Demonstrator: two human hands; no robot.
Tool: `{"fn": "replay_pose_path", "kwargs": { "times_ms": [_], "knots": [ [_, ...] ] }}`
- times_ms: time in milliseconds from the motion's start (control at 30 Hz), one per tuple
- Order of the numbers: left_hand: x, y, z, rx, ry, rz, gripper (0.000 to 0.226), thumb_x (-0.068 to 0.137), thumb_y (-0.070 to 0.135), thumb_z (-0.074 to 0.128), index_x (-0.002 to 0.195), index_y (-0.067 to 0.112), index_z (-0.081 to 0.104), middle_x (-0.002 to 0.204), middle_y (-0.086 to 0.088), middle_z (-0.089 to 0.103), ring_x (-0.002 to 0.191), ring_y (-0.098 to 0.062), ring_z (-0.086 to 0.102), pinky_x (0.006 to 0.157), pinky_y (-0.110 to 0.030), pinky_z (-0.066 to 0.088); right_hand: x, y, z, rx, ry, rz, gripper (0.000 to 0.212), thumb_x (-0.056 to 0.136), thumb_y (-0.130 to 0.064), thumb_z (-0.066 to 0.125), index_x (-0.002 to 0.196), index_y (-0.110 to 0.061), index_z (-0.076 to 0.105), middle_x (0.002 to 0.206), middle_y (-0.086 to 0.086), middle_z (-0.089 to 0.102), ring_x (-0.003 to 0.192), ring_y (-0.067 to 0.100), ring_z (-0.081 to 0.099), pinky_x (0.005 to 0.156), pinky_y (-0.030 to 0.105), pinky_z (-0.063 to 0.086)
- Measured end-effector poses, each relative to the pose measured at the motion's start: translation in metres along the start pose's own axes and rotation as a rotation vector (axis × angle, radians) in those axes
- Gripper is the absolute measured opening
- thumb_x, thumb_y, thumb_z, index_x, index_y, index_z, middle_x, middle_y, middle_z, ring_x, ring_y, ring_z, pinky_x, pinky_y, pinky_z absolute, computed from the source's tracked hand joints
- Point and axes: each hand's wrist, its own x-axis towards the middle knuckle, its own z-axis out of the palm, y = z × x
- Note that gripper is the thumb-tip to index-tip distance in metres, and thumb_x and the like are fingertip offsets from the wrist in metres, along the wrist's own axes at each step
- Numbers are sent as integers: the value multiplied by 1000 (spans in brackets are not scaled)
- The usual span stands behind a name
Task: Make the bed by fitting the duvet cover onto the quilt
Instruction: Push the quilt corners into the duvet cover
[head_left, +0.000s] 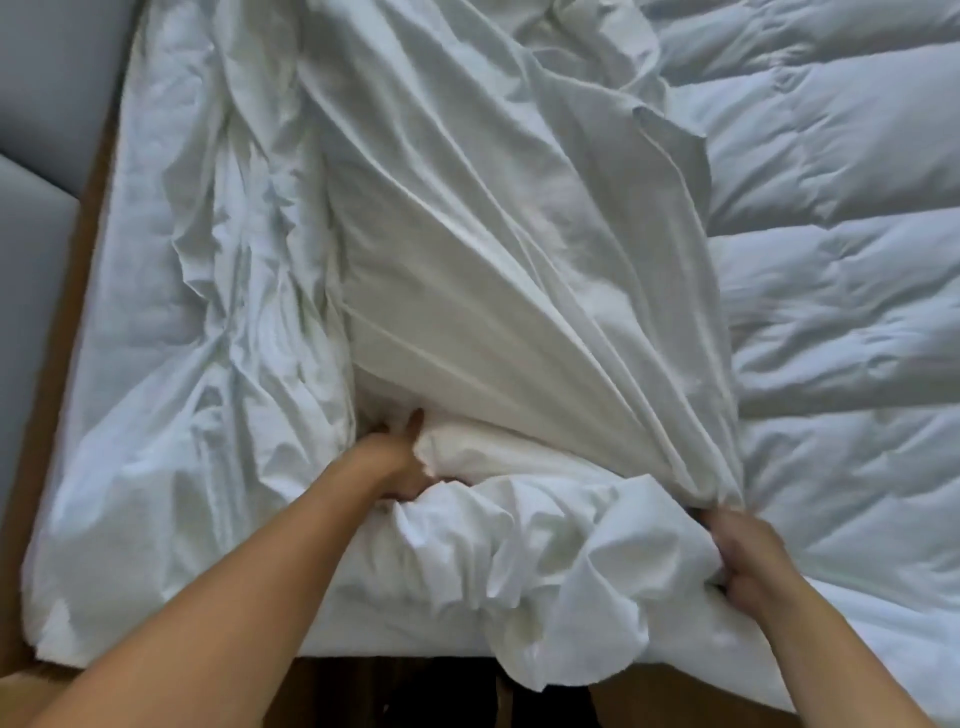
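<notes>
One white duvet cover is seen spread across the left part of the bed, its long folds fanning away from the near edge toward the far side, with the creases converging toward the right hand. One quilt (stitched into puffy panels) lies exposed to the right of the cover, its long axis running away from the near edge, and it reaches under the cover's lifted flap. The gathered edge of the cover is pinched by the curled fingers of the right hand, the cloth rising from the fist up and leftward. The left hand is pushed into the cover's opening, left of the bunched fabric; its fingers are curled into white cloth, though whether cover or quilt is gripped cannot be told. A grey padded panel is seen left of the cover.
</notes>
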Motion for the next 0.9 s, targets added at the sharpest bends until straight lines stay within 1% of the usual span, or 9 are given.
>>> {"fn": "replay_pose_path", "kwargs": {
  "times_ms": [67, 167, 267, 367, 467, 600, 767, 833, 900],
  "knots": [
    [-10, 1, 2, 57, 28, 96, 90, 87, 75, 49, 159, 30, 21, 154, -6, 46, 125, -27, 55, 99, -31, 45, -4, 5, 14, -123, 97, -67, 39, 80, -19, 71, 114, 0, 64, 110, 16, 68, 91, 35, 62, 74, 43, 54],
    [-21, -8, -40, -267, 347, 222, 37, 86, 67, 61, 96, 33, 69, 84, 5, 71, 83, -22, 68, 72, -29, 50, -23, -17, 38, -240, 330, -350, 75, 74, -38, 77, 135, -11, 43, 127, 17, 56, 113, 41, 54, 90, 49, 45],
    [4, -30, -99, -449, 1116, 119, 32, 91, 43, 64, 110, 19, 72, 111, -13, 66, 103, -39, 61, 89, -39, 50, -42, -61, 57, -251, 645, -949, 59, 79, -33, 73, 130, -13, 52, 120, 18, 57, 111, 39, 52, 94, 53, 43],
    [43, -48, -131, -617, 796, -116, 89, 79, 63, 73, 149, 19, 40, 150, -14, 44, 135, -39, 44, 114, -41, 37, -58, -106, 105, -280, 268, -1298, 32, 88, -23, 72, 120, -18, 68, 113, 2, 67, 104, 23, 63, 92, 38, 52],
    [68, -55, -117, -639, 537, -117, 101, 76, 72, 69, 151, 11, 39, 153, -12, 47, 138, -34, 47, 113, -39, 39, -72, -132, 165, -485, -88, -1277, 43, 93, -33, 68, 135, -29, 62, 136, -3, 59, 124, 17, 55, 103, 27, 43],
    [71, -61, -109, -449, 634, -75, 78, 77, 70, 69, 132, 15, 58, 129, -14, 65, 114, -36, 62, 89, -36, 49, -74, -143, 217, -650, -215, -1154, 64, 95, -49, 59, 153, -41, 34, 159, 5, 34, 144, 24, 35, 116, 35, 30],
    [35, -96, -101, -201, 1385, -65, 56, 76, 59, 74, 104, 12, 62, 84, -23, 69, 77, -42, 68, 71, -45, 51, -52, -140, 242, -851, -278, -828, 83, 88, -71, 49, 156, -46, 10, 164, 7, 22, 147, 31, 29, 118, 48, 30],
    [24, -94, -86, -132, 1250, -99, 61, 79, 61, 72, 112, 11, 63, 94, -21, 70, 87, -41, 67, 82, -48, 49, -51, -137, 251, -1027, -283, -776, 89, 81, -70, 51, 155, -48, 7, 162, 5, 25, 143, 34, 33, 113, 53, 35],
    [23, -88, -78, -31, 775, -103, 63, 80, 70, 62, 120, 21, 62, 112, -10, 68, 108, -34, 63, 96, -45, 44, -56, -146, 256, -1146, -251, -713, 84, 79, -64, 55, 153, -48, 18, 155, 9, 35, 137, 35, 40, 110, 53, 37]
  ]
}}
